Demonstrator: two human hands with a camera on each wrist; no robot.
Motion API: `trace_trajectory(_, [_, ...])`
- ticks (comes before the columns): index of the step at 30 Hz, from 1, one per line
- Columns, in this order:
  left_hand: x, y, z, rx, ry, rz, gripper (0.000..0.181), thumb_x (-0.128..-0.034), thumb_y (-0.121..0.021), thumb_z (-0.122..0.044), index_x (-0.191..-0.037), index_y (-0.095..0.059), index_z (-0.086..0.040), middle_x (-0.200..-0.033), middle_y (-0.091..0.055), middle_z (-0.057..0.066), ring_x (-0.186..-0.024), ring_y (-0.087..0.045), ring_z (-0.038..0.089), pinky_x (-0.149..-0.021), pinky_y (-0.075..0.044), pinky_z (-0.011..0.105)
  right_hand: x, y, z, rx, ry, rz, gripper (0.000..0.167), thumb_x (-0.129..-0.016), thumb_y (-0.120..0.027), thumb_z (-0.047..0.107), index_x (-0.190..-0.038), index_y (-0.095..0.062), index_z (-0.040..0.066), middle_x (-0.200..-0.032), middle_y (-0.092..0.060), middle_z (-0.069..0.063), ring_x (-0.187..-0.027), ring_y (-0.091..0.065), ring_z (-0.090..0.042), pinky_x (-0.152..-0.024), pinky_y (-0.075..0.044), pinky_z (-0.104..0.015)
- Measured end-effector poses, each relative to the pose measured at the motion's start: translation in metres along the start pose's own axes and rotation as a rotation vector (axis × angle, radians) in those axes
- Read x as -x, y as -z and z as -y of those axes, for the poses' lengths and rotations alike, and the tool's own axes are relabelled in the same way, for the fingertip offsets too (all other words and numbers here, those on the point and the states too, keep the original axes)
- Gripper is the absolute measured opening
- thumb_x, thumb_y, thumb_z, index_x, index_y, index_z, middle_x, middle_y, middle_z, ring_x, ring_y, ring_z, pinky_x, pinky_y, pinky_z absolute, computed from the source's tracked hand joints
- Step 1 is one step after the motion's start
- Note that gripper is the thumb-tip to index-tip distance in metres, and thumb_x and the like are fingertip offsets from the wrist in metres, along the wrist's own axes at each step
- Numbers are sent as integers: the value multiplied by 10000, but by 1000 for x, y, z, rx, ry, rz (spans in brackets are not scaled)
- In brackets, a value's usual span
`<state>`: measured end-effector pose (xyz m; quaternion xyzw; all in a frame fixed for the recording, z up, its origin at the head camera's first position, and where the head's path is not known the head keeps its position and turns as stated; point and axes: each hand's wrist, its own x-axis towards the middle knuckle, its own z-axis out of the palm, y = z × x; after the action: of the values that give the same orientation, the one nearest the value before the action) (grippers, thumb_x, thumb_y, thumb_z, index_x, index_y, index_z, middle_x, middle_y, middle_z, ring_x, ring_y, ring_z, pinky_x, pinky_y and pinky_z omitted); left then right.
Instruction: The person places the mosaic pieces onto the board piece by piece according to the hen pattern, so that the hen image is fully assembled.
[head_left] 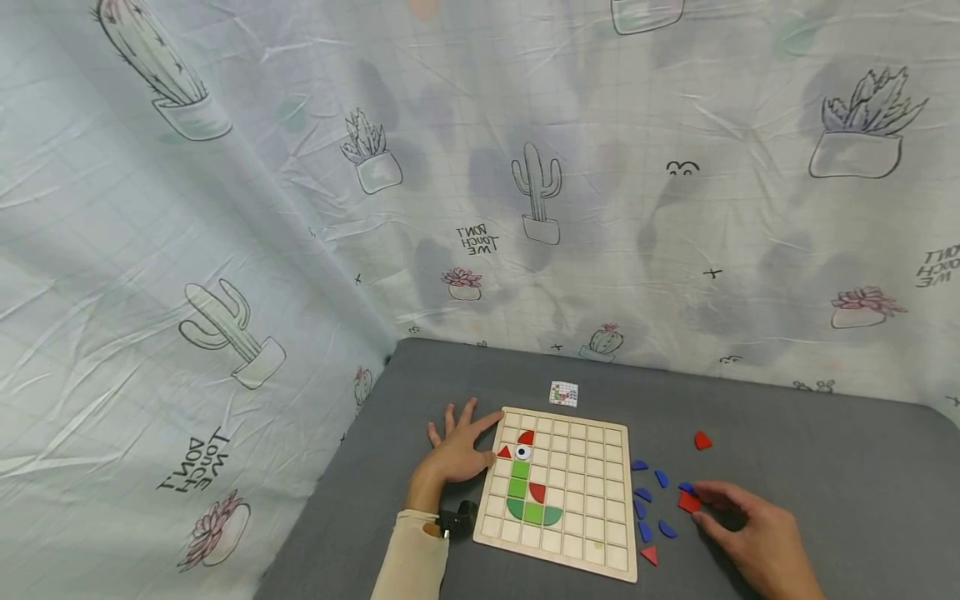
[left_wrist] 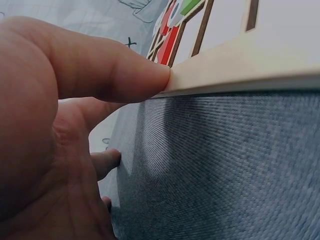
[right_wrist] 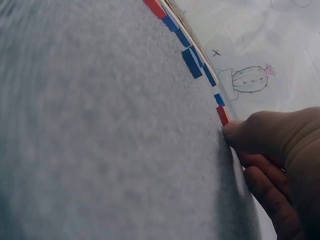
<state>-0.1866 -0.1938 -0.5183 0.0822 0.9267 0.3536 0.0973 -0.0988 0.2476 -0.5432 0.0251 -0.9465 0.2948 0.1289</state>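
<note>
A wooden grid board (head_left: 585, 504) lies on the table, with green and red pieces and an eye piece (head_left: 522, 452) in its cells. Spread wide, my left hand (head_left: 455, 454) touches the board's upper left edge with thumb and index finger. In the left wrist view the thumb (left_wrist: 125, 75) presses that wooden rim (left_wrist: 225, 72). Right of the board, my right hand (head_left: 757, 529) pinches a red square (head_left: 688, 502) between thumb and index finger. A blue piece (head_left: 686, 487) lies against the square, by the index fingertip. The right wrist view partly hides the red square (right_wrist: 223, 115).
Several blue curved pieces (head_left: 667, 529) and a red triangle (head_left: 649, 555) are scattered along the board's right side. Farther back lies another red piece (head_left: 702, 440). A small picture card (head_left: 564, 394) sits behind the board. Cactus-printed curtain (head_left: 600, 208) hangs around the grey table (head_left: 825, 467).
</note>
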Motion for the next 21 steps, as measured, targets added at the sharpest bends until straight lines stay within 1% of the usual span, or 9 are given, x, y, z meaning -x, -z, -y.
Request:
trace_trajectory(2, [0, 0, 0, -2, 2, 5, 722, -944, -729, -138, -1636, -550, -239, -1826, -170, 217, -1671, 81, 572, -1219, 155, 857, -1, -1, 1, 4, -3, -3, 360, -780, -990, 162, -1108, -841, 177, -1002, -847, 15, -835, -767, -67, -701, -591, -244])
trace_trajectory(5, [0, 0, 0, -2, -3, 4, 716, -944, -728, -138, -1632, -556, -234, -1823, -173, 226, -1668, 80, 580, -1212, 160, 861, 0, -1, 2, 3, -7, -10, 346, -783, -984, 151, -1097, -842, 174, -991, -844, 19, -832, -766, -74, -703, -587, -238])
trace_trajectory(8, [-1, -1, 1, -1, -2, 6, 717, -941, -727, -138, -1631, -557, -234, -1823, -174, 223, -1668, 78, 579, -1213, 160, 858, 2, 1, 1, -6, 3, -11, 354, -767, -988, 139, -1087, -841, 184, -986, -840, 35, -824, -737, -7, -705, -574, -206])
trace_trajectory(11, [0, -2, 1, 3, 2, 10, 720, -943, -724, -138, -1635, -552, -238, -1827, -167, 213, -1672, 80, 570, -1220, 158, 851, 5, 4, 1, -23, 6, -7, 370, -758, -995, 147, -1092, -840, 186, -1003, -838, 29, -821, -693, 75, -695, -557, -166])
trace_trajectory(13, [0, -1, 0, 7, 2, 10, 720, -941, -728, -137, -1633, -555, -235, -1827, -167, 214, -1671, 79, 571, -1219, 159, 851, 7, 6, 2, -32, 2, -3, 377, -756, -997, 152, -1098, -840, 182, -1019, -839, 21, -827, -677, 107, -690, -548, -138])
trace_trajectory(16, [0, -1, 0, 4, 4, 8, 721, -939, -728, -136, -1632, -556, -238, -1827, -167, 214, -1672, 79, 571, -1219, 158, 851, 9, 9, 10, -52, -2, 1, 375, -767, -993, 152, -1107, -836, 170, -1041, -839, 6, -839, -686, 108, -701, -552, -119])
trace_trajectory(21, [0, -2, 1, 3, 5, 5, 722, -943, -718, -138, -1637, -550, -246, -1828, -165, 211, -1675, 85, 561, -1225, 165, 841, 7, 8, 30, -123, 30, -9, 378, -777, -976, 89, -1116, -829, 172, -1042, -833, 21, -862, -734, 43, -733, -612, -179])
